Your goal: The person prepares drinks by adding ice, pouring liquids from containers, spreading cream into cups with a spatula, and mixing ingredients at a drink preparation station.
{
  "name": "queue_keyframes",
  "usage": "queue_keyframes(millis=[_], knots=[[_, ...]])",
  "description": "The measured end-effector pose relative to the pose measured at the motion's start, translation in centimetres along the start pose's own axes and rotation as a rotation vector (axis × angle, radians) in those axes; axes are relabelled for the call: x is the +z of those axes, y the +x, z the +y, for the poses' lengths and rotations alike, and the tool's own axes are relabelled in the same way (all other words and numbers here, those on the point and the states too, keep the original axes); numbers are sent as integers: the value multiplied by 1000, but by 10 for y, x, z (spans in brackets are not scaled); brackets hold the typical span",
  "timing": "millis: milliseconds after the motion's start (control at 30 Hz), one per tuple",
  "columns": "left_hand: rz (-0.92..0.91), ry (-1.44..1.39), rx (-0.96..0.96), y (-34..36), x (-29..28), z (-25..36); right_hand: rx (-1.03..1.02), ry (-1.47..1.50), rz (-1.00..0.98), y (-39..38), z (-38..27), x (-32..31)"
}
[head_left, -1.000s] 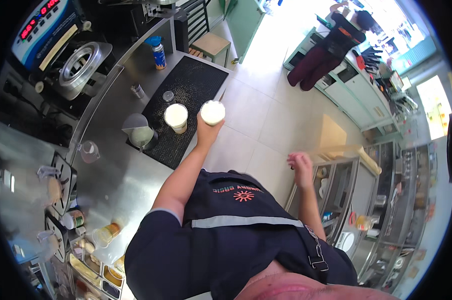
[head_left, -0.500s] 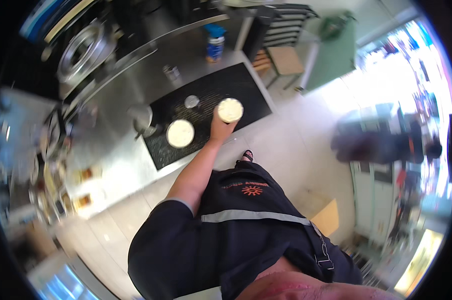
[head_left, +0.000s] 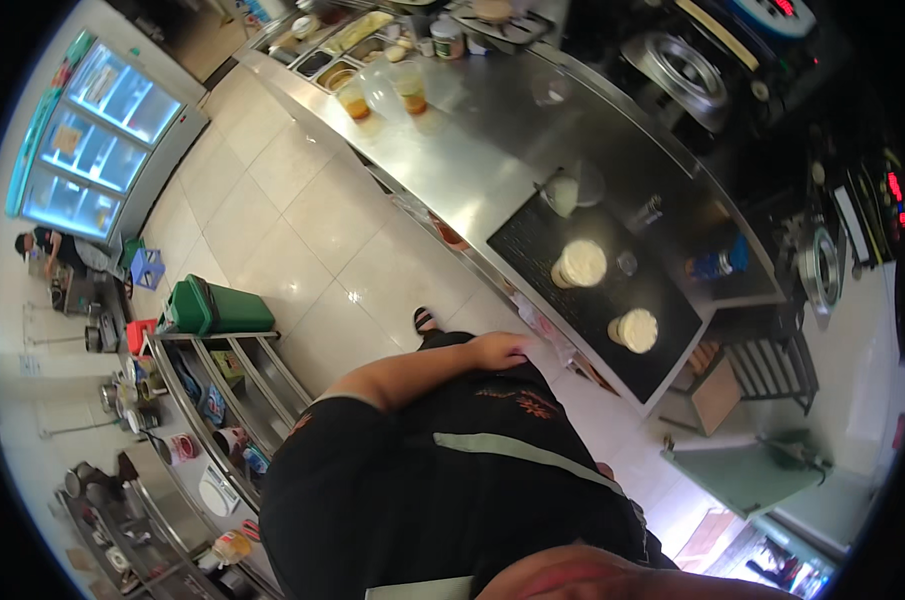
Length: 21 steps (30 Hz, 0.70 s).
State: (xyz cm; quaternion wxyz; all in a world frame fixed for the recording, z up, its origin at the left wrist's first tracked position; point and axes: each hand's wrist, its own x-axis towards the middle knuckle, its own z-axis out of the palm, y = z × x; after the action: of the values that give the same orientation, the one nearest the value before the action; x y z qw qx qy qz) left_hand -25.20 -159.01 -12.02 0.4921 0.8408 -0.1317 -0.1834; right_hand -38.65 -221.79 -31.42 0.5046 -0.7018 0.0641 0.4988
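My left hand (head_left: pixel 500 350) hovers in front of my apron, its fingers curled together, with nothing showing in them. It is apart from the counter. On the black mat (head_left: pixel 532 240) stand two cups with pale, creamy tops: one cup (head_left: pixel 582 264) near the middle, the other cup (head_left: pixel 634 330) nearer the right end. A small clear cup (head_left: pixel 626 263) sits beside them. At the mat's far left corner is a jug (head_left: pixel 562 193) with pale contents. My right hand is not in view.
Two clear cups with amber liquid, one of them here (head_left: pixel 410 90), stand on the steel counter (head_left: pixel 472 150). A blue bottle (head_left: pixel 717 262) is behind the mat. A green bin (head_left: pixel 217 305) and metal shelves (head_left: pixel 242 365) are to my left, a chair (head_left: pixel 717 390) to the right.
My left hand has let go of the right-hand creamy cup, which now stands on the mat, and has drawn back to my apron. My view has turned left, bringing fridge and shelves in.
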Motion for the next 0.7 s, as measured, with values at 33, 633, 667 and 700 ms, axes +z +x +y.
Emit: queue_keyframes(millis=[33, 633, 667, 700], knots=[[114, -83, -103, -37, -6, -33, -21, -103, -22, 21, -42, 6], [1144, -938, -1241, -512, -148, -239, -750, -896, 267, 261, -840, 467], [1228, -996, -1158, -510, -165, -245, -869, -944, 316, 294, -875, 455], [1237, -970, -1112, -503, -183, -248, -964, -906, 458, 316, -906, 455]])
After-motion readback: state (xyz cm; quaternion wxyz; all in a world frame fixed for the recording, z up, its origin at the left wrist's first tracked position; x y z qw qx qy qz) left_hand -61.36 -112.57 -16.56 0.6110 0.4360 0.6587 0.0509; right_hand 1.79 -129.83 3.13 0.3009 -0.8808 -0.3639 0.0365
